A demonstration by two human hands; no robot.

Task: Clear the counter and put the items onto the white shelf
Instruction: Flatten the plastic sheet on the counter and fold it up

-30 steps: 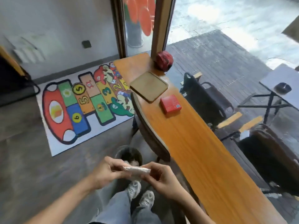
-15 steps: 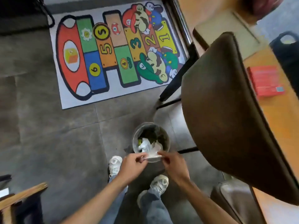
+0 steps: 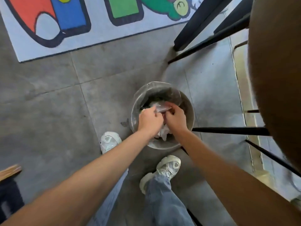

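Both my hands reach down into a small round grey waste bin [image 3: 189, 110] lined with a clear plastic bag, standing on the floor. My left hand [image 3: 150, 120] and my right hand [image 3: 175, 118] pinch a crumpled, clear and whitish wrapper [image 3: 160, 107] between them, just over the bin's opening. More white crumpled paper [image 3: 164, 132] lies inside the bin under my wrists. The counter and the white shelf are out of view.
A brown chair back [image 3: 275, 79] fills the right side, its black legs [image 3: 228, 130] crossing beside the bin. A colourful hopscotch mat [image 3: 97, 22] lies on the grey tiled floor at the top. My two white sneakers [image 3: 169, 167] stand just below the bin.
The view has dropped from the counter to the floor. Both hands have carried the wrapper down from waist height into the bin's opening.
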